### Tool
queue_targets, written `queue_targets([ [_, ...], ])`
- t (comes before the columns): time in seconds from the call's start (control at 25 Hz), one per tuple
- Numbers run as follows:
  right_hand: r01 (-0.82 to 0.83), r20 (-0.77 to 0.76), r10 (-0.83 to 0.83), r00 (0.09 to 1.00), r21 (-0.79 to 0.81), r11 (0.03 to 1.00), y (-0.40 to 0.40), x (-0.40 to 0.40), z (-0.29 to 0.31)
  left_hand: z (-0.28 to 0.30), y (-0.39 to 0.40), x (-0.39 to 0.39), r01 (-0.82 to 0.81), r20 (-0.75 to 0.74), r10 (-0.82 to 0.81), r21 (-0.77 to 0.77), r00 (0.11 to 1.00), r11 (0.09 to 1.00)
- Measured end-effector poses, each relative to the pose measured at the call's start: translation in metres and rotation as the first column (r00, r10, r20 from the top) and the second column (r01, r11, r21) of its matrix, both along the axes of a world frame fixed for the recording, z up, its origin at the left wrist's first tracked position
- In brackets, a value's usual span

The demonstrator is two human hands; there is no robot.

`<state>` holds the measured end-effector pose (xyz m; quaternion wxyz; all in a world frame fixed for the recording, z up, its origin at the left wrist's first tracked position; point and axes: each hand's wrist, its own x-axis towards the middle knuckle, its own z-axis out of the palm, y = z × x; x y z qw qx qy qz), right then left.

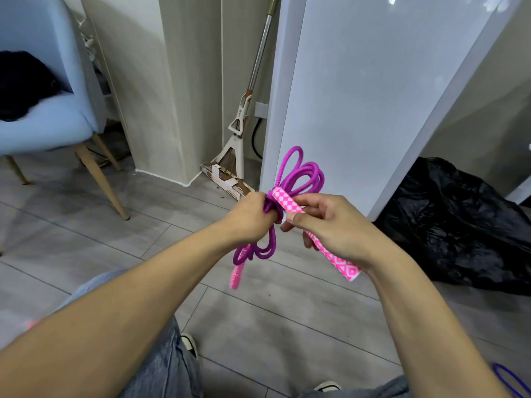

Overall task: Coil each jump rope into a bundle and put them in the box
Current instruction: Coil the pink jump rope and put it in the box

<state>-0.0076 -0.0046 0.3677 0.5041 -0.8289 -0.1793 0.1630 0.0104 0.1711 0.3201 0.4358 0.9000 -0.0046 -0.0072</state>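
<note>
Head view: the left hand point(249, 216) grips the purple jump rope point(301, 175) bundle at its waist, loops fanning toward 1 o'clock. The right hand point(330, 225) holds the pink checkered handle point(334, 258). Open grey floor point(258, 311) lies below; a black bag point(459, 225) sits at 3 o'clock.

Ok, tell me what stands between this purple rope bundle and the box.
That cannot be told: no box shows in this view. Both hands already hold the purple jump rope, left hand gripping the coils, right hand on a pink checkered handle, above bare floor.
</note>
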Motion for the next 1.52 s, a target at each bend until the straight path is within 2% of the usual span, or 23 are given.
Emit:
queue_targets([
  [0.2, 0.126, 0.281, -0.097, 0.955, -0.086, 0.988, 0.002, 0.008, -0.009, 0.001, 0.003, 0.001, -0.146, -0.176, 0.102, -0.255, 0.979, 0.956],
  [0.36, 0.192, 0.356, -0.174, 0.918, -0.017, 0.981, 0.005, 0.01, -0.012, 0.01, -0.005, -0.001, -0.236, -0.318, 0.051, -0.578, 0.947, 0.781],
  [0.44, 0.258, 0.448, -0.208, 0.87, -0.052, 0.965, 0.004, 0.012, -0.013, 0.015, -0.007, -0.004, -0.221, -0.331, -0.016, -0.662, 0.943, 0.716],
  [0.6, 0.311, 0.533, -0.223, 0.816, -0.08, 0.947, 0.004, 0.01, -0.015, 0.014, -0.007, -0.003, -0.137, -0.257, -0.067, -0.699, 0.964, 0.702],
  [0.72, 0.363, 0.436, -0.378, 0.817, 0.121, 0.924, 0.007, 0.016, -0.017, 0.014, -0.008, -0.003, -0.014, -0.147, -0.106, -0.648, 0.983, 0.762],
  [0.84, 0.427, 0.285, -0.508, 0.813, 0.3, 0.853, 0.009, 0.023, -0.019, 0.015, -0.01, -0.005, 0.067, -0.06, -0.128, -0.601, 0.99, 0.796],
  [1.04, 0.537, 0.027, -0.619, 0.785, 0.47, 0.7, 0.017, 0.025, -0.025, 0.018, -0.008, -0.005, 0.073, -0.059, -0.148, -0.656, 0.987, 0.751],
  [1.24, 0.575, -0.05, -0.641, 0.766, 0.498, 0.649, 0.026, 0.023, -0.03, 0.018, -0.008, -0.003, 0.044, -0.059, -0.126, -0.727, 0.99, 0.685],
  [1.36, 0.551, -0.084, -0.603, 0.793, 0.52, 0.652, 0.03, 0.018, -0.03, 0.017, -0.005, -0.001, 0.036, -0.026, -0.073, -0.689, 0.997, 0.724],
  [1.52, 0.508, -0.133, -0.527, 0.839, 0.539, 0.672, 0.038, 0.012, -0.028, 0.017, 0.0, 0.001, 0.032, 0.035, -0.016, -0.532, 0.999, 0.846],
])
